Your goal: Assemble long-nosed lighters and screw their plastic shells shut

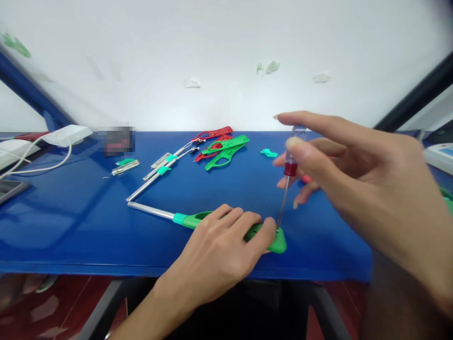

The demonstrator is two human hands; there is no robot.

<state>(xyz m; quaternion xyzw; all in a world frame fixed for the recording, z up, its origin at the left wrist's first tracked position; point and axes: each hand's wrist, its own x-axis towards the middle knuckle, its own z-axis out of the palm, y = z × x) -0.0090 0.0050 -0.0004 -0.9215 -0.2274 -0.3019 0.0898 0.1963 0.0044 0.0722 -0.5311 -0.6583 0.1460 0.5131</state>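
Note:
My left hand [226,241] presses over a green plastic handle [278,242] near the table's front edge. A teal collar joins the handle's left end to a silver metal rod [150,209]. In my right hand [318,151] is a screwdriver [290,165] with a clear and red grip, held nearly upright between thumb and fingers. Its tip touches a screw spot near the handle's right end, beside my left fingertips. Part of the handle is hidden under my left hand.
Green handle pieces [228,152] and red ones [221,132] lie at the back middle. Metal rods with teal clips [164,170] are left of them. A small teal piece [269,153] sits behind the screwdriver. White power strips [67,135] and a phone [12,190] are at far left.

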